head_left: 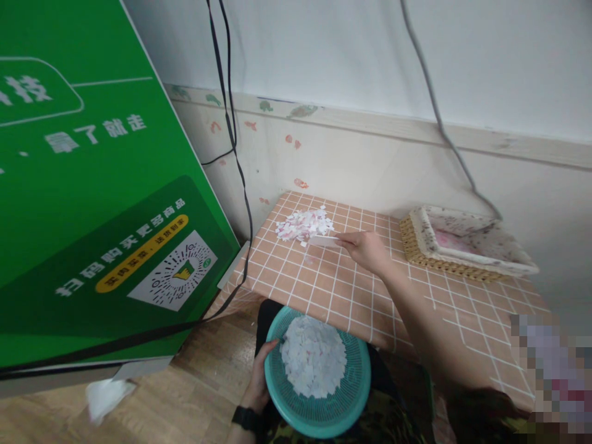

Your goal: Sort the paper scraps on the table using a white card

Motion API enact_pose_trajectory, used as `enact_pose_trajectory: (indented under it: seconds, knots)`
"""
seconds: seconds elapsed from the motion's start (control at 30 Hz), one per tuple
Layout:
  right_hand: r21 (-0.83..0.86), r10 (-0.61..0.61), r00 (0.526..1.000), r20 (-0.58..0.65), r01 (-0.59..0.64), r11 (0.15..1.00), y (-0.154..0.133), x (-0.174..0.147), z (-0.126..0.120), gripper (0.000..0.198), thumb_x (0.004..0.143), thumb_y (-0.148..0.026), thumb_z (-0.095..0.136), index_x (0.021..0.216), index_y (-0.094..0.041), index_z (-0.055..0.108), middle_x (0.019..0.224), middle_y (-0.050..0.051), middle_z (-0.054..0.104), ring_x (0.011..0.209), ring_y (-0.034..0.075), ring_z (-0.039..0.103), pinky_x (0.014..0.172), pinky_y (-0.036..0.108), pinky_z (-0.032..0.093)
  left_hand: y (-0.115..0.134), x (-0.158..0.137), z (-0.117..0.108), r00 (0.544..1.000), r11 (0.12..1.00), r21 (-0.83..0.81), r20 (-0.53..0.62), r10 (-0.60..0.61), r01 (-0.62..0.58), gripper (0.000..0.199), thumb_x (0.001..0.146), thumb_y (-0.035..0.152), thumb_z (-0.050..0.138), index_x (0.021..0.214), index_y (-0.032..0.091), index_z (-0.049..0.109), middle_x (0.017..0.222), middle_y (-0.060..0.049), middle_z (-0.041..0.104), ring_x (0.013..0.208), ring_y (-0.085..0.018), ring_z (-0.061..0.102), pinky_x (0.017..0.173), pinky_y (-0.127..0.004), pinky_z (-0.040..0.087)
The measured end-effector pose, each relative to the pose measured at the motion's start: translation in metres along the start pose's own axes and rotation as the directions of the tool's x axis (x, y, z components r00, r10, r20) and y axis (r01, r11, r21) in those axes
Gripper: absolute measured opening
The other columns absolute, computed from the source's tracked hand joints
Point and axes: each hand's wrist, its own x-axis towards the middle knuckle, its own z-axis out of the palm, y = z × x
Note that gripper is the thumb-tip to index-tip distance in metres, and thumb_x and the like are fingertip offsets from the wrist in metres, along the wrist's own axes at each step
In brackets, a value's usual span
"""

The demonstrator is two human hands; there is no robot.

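Note:
My left hand [261, 377], a dark band at its wrist, grips the left rim of a round teal plastic basket [359, 385]. The basket sits over my lap, just below the table edge, with a heap of small white paper scraps [314, 356] in it. Above the tabletop, my right hand [369, 250] pinches a flat white card [322, 241] by its right end. The card's far end is close to the near edge of a loose pile of white and pinkish paper scraps [305, 223]. My right fingertips are partly hidden.
A brown checked cloth covers the table [361, 296]. At its back right stands a lined wicker basket [467, 250]. A large green panel [92, 185] is on the left, with black cables [238, 172] hanging beside it. A white bag-like item [108, 394] lies on the floor.

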Motion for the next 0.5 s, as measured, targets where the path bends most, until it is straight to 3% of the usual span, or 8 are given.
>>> enact_pose_trajectory:
  seconds: [0.5]
  knots:
    - [0.084,0.023,0.998,0.060,-0.028,0.996,-0.0048,0.0042,0.0020,0.027,0.088,-0.030,0.051,0.107,-0.028,0.070,0.092,0.004,0.073,0.078,0.020,0.068,0.065,0.029,0.048,0.0004,-0.0013,0.0027,0.999,0.999,0.018,-0.017,0.033,-0.033,0.026,0.074,0.028,0.065,0.089,0.008,0.070,0.080,-0.011,0.076,0.080,-0.029,0.069,0.081,-0.041,0.050]
